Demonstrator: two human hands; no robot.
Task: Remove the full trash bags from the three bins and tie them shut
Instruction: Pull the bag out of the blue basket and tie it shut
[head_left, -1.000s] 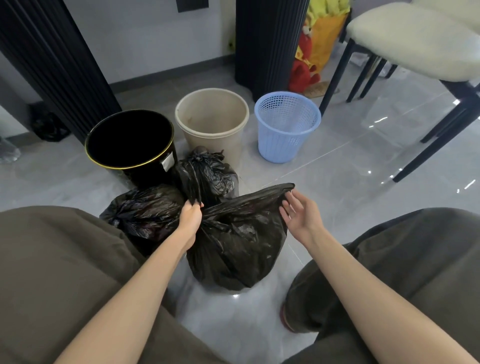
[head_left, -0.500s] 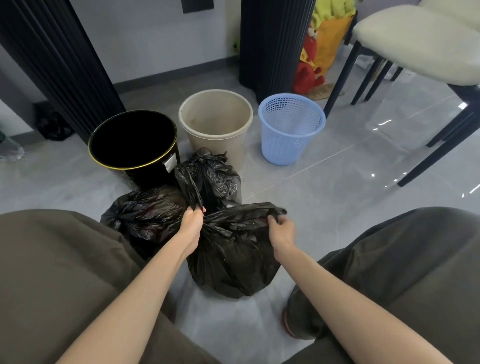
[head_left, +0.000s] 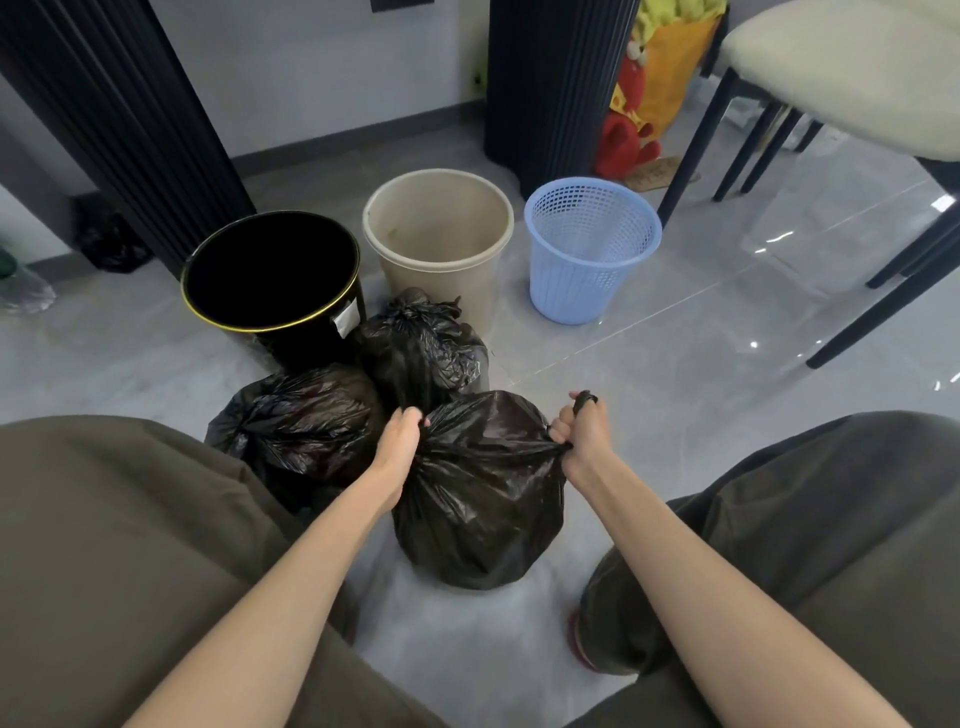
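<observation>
Looking down between my knees, I have the nearest black trash bag (head_left: 483, 509) standing on the grey tiled floor (head_left: 675, 374) in front of me. My left hand (head_left: 400, 441) has its fingers curled round a bunch of plastic on the left side of the bag's mouth. My right hand (head_left: 582, 434) is clenched on the right side, and a bit of black plastic sticks up above its fist. The plastic between my two fists is drawn tight across the top of the bag. Touching this bag on the left lies a second black bag (head_left: 301, 415), and just behind them sits a third black bag (head_left: 421, 348), gathered into a knot on top; whether the left one is knotted I cannot tell. Beyond the bags stand three bins in a row with no liners: a black bin (head_left: 306, 348) with a gold rim, a beige bin (head_left: 441, 280) and a blue mesh basket (head_left: 576, 286). A cream-seated chair (head_left: 852, 67) stands at the far right.
</observation>
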